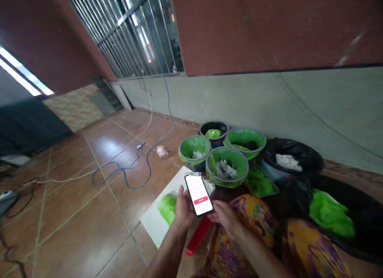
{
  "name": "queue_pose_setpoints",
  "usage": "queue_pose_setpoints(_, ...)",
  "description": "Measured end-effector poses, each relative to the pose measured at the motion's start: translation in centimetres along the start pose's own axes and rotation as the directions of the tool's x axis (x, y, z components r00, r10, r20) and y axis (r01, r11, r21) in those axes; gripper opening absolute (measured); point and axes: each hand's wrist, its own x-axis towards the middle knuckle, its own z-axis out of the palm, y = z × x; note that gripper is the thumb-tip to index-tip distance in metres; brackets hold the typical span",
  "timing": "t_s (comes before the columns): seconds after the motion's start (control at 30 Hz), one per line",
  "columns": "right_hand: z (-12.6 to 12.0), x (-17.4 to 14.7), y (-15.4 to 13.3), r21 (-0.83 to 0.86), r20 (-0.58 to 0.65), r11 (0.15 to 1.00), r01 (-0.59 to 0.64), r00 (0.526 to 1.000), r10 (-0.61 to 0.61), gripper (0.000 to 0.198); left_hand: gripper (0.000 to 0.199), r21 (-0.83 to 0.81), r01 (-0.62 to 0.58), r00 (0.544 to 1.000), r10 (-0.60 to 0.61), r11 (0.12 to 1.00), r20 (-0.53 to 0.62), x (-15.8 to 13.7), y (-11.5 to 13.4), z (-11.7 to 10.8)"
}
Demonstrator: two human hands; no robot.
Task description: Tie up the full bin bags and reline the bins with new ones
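Both my hands hold a smartphone (199, 195), its lit white screen showing a red button. My left hand (183, 209) grips the phone's left edge, thumb along the side. At the lower right corner, my right hand (224, 215) holds it with bent fingers. Beneath the phone lies a white board (152, 222) on the floor, with a bright green plastic bag (167, 208) on it beside my left hand. A long red object (197, 236) lies below the phone between my forearms; its kind is unclear.
Several buckets stand ahead, including a green-lined bucket (228, 152) with grey crumpled stuff inside. To the right are a black-lined bucket (311, 154) and a black tub (366, 206) with a green bag (332, 214). A blue cable (149, 166) loops over the tiled floor (83, 214).
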Motion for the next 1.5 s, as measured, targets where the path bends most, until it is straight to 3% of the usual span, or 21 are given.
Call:
queue_pose_setpoints(0.27, 0.3, 0.8, 0.3, -0.017, -0.059, 1.0, -0.008, 0.998, 0.007, 0.031, 0.047, 0.027, 0.058, 0.997, -0.057, 0.998, -0.048, 1.2, 0.1, -0.3)
queue_pose_setpoints(0.57, 0.6, 2.6, 0.1, -0.095, -0.048, 0.99, -0.106, 0.994, 0.102, 0.025, 0.054, 0.054, 0.157, 0.976, -0.146, 0.986, -0.163, 4.2, 0.4, -0.2)
queue_pose_setpoints(0.93, 1.0, 3.8, 0.0, -0.232, -0.093, 0.962, -0.145, 0.988, 0.127, 0.025, 0.053, 0.04, 0.176, 0.957, -0.162, 0.984, -0.242, 5.5, 0.0, -0.2)
queue_pose_setpoints(1.2, 1.3, 4.0, -0.4, -0.258, -0.118, 0.956, -0.139, 0.987, 0.112, 0.027, 0.049, 0.009, 0.171, 0.95, -0.163, 0.985, -0.265, 6.0, -0.1, 0.0)
queue_pose_setpoints(1.5, 1.5, 4.9, 0.0, -0.197, -0.157, 0.956, -0.218, 0.969, 0.189, 0.027, 0.043, 0.032, 0.13, 0.944, -0.114, 0.991, -0.311, 6.3, -0.6, 0.3)
